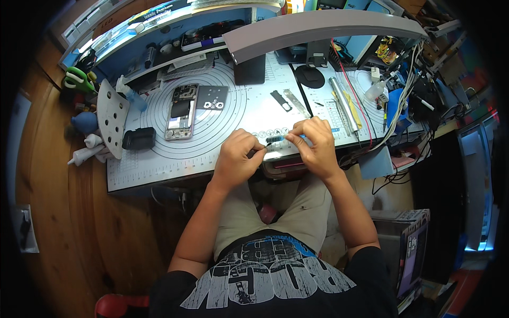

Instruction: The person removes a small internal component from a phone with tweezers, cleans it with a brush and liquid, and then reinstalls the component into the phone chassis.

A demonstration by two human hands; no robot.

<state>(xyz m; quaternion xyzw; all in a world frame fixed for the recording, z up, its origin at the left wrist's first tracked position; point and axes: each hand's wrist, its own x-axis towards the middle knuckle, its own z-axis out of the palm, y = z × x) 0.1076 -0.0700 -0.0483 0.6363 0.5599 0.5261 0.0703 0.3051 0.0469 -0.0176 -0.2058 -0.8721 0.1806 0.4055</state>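
Observation:
Close to the mat's front edge, both my hands meet over a small, thin dark-and-blue piece (275,139), too small to name. The fingers of my left hand (238,157) are pinched at its left end. My right hand (316,146) grips the other end between thumb and fingertips. An opened phone (185,123) lies to the left with its inner parts bare, and a grey back cover (218,95) with camera rings rests beside it. Beyond my hands lie a small black bracket (281,100) and a thin metallic strip (295,100).
A white printed work mat (151,168) covers the desk. At the left stand a perforated white holder (112,119) and a black box (139,138). A pen-shaped tool (343,104) and a cable bundle (407,98) lie right. A long grey lamp (323,29) arches over the back.

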